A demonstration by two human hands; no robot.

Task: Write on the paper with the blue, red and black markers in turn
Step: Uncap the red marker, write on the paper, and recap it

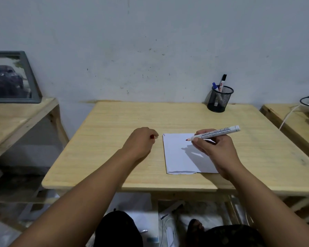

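Right hand [216, 148] holds uncapped red marker [216, 133], label blurred, perhaps unreadable.

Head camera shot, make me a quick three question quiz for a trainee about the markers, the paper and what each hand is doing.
1. True or false: the right hand holds the uncapped red marker with its tip over the paper.
2. Which markers stand in the mesh pen holder? A. red and black B. blue and black C. blue only
3. Fill in: the left hand is closed on a small ____ object beside the paper, on the wooden table.

Key
1. True.
2. B: the blue marker and the black marker.
3. Red; it looks like the marker's cap, though mostly hidden.
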